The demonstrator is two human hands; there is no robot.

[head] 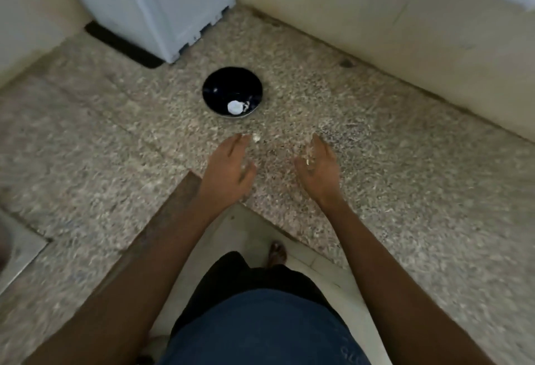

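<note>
1. White scrap (256, 138): lies on the speckled counter (376, 191), just beyond the fingertips of the left hand (228, 166), between that hand and the dark plate (228, 83). The frame is too blurred to tell whether it touches the fingertips or lies just clear of them.
2. Dark plate: flat on the counter, open side up, near the inner corner and well ahead of both hands. A white lump (235, 107) sits inside against the near rim, with a few pale crumbs beside it.
3. Left hand: fingers straight and together, pointing toward the plate, holding nothing.
4. Right hand (318, 167): palm turned inward, fingers loosely extended, nothing gripped. Pale flecks (309, 156) cling to the fingers.
5. Judgement, step in hand: gathering loose bits into the plate. To do it well:
   - Slide the scrap along the stone with the edge of the left hand to the plate's near rim, then pinch it and lift it in.
   - Rub the right hand's flecks off over the plate, not over the counter.
   - Go slowly, because the speckle hides pale crumbs.
6. Orientation: the plate is round, so it has no long axis and points nowhere. The lump is roughly round. The scrap is too small and blurred to give an axis.
7. Surroundings: white appliance (150, 2) at back left; cream wall (347, 17) behind the plate.
</note>
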